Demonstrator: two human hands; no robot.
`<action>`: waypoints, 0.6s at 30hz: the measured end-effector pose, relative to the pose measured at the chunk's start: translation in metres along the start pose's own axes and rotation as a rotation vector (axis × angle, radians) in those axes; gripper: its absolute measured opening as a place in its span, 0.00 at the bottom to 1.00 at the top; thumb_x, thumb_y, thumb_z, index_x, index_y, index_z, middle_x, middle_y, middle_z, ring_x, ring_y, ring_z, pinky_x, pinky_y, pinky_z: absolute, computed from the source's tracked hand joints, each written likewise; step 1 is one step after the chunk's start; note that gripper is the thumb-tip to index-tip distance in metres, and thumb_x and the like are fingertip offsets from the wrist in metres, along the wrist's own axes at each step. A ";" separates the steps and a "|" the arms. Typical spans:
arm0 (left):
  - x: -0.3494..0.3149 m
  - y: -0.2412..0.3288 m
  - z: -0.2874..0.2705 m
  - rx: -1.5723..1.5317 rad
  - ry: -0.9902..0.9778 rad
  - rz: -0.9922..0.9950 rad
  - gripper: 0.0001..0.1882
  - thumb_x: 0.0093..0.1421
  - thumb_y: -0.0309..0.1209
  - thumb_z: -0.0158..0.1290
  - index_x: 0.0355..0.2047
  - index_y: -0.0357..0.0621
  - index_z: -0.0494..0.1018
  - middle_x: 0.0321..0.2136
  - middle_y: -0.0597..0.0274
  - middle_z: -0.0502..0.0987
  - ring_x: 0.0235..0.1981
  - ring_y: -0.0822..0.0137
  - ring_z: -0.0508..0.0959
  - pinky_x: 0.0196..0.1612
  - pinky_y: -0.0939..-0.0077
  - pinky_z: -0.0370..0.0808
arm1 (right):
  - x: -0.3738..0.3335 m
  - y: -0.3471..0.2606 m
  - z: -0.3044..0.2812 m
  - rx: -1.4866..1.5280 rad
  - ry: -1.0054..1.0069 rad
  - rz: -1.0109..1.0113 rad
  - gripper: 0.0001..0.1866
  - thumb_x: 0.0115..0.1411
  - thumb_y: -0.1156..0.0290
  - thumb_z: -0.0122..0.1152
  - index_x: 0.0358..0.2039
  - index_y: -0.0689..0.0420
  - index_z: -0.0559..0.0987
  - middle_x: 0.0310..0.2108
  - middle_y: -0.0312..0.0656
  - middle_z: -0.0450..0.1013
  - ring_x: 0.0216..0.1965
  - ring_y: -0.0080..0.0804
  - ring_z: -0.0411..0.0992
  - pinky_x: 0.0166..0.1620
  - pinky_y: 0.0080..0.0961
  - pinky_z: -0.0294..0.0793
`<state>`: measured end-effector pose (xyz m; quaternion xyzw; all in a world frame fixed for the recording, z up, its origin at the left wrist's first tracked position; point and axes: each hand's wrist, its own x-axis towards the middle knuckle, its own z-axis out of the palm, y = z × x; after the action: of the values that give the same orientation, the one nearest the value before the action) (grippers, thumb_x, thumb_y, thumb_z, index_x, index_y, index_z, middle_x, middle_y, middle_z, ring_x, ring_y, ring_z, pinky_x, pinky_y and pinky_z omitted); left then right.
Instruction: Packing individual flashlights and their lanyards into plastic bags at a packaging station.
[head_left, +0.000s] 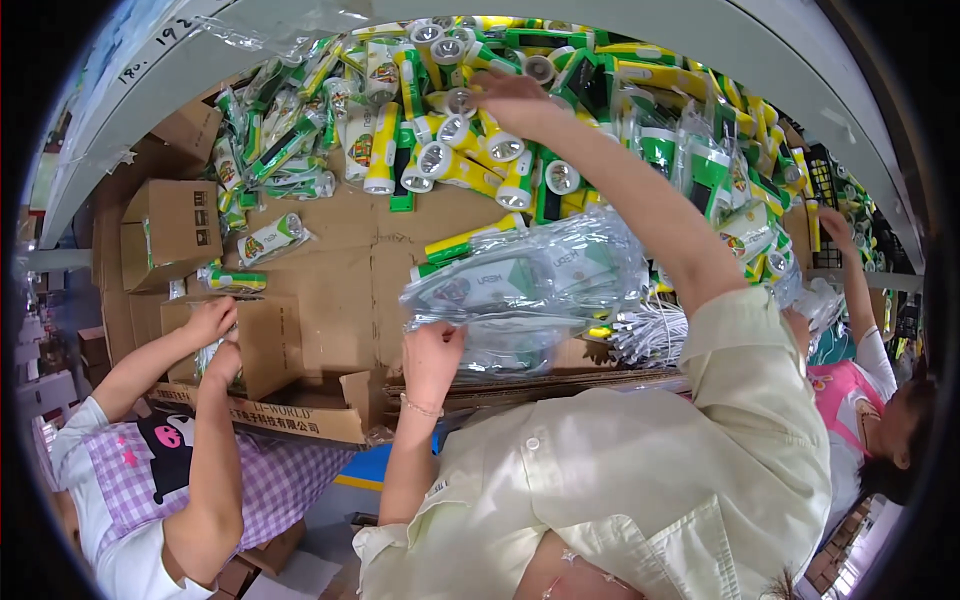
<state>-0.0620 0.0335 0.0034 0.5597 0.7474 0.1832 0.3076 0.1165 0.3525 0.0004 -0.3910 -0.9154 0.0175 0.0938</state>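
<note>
My left hand (433,350) is closed at the near left edge of a stack of clear plastic bags (520,275) printed in white and green, its fingers pinching a bag. My right hand (508,102) is stretched far over a heap of yellow and green flashlights (465,170), fingers out, with a flashlight head (460,102) right at the fingertips. Slight blur softens that hand, and no flashlight shows in its grasp. Against the far side of the bag stack lies a yellow-green flashlight (475,238).
Several bagged flashlights (285,140) fill the back left. An open carton (172,235) stands on the cardboard-covered table (345,250). At left, a co-worker's hands (215,330) work in a box; another person (850,390) reaches in at right. White cables (650,330) lie beside the bags.
</note>
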 end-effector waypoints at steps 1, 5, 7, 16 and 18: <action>-0.002 -0.001 0.001 0.025 0.047 0.102 0.13 0.51 0.35 0.58 0.21 0.34 0.77 0.12 0.51 0.73 0.14 0.61 0.77 0.21 0.70 0.70 | 0.011 0.005 0.005 -0.188 -0.062 -0.247 0.19 0.50 0.76 0.55 0.43 0.43 0.76 0.51 0.39 0.65 0.55 0.35 0.63 0.50 0.33 0.68; -0.002 -0.003 0.000 -0.078 -0.039 -0.025 0.12 0.52 0.34 0.58 0.23 0.34 0.78 0.12 0.54 0.74 0.14 0.65 0.77 0.21 0.73 0.69 | 0.025 0.024 0.008 -0.235 0.008 -0.387 0.23 0.45 0.83 0.55 0.40 0.43 0.76 0.57 0.40 0.62 0.54 0.41 0.64 0.50 0.32 0.70; -0.002 -0.005 0.003 -0.096 -0.036 -0.031 0.12 0.52 0.34 0.58 0.23 0.34 0.77 0.12 0.54 0.74 0.14 0.67 0.76 0.21 0.73 0.69 | 0.022 0.024 0.008 -0.203 0.007 -0.436 0.25 0.44 0.83 0.57 0.42 0.41 0.75 0.57 0.39 0.61 0.55 0.41 0.64 0.49 0.33 0.71; 0.004 -0.006 0.008 -0.062 -0.043 -0.046 0.19 0.54 0.39 0.55 0.16 0.35 0.75 0.06 0.59 0.68 0.09 0.70 0.70 0.18 0.72 0.65 | -0.051 -0.033 -0.049 0.290 0.140 -0.124 0.18 0.53 0.63 0.62 0.42 0.55 0.72 0.33 0.41 0.74 0.36 0.40 0.73 0.39 0.34 0.73; 0.002 -0.009 0.011 -0.096 -0.003 -0.069 0.20 0.55 0.40 0.55 0.15 0.36 0.74 0.04 0.60 0.66 0.08 0.71 0.68 0.18 0.72 0.64 | -0.089 -0.072 -0.087 0.529 0.126 0.032 0.23 0.51 0.56 0.65 0.43 0.57 0.73 0.32 0.43 0.76 0.34 0.41 0.75 0.39 0.33 0.74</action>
<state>-0.0617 0.0317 -0.0103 0.5184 0.7561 0.2072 0.3415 0.1418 0.2353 0.0795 -0.3677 -0.8651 0.2333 0.2490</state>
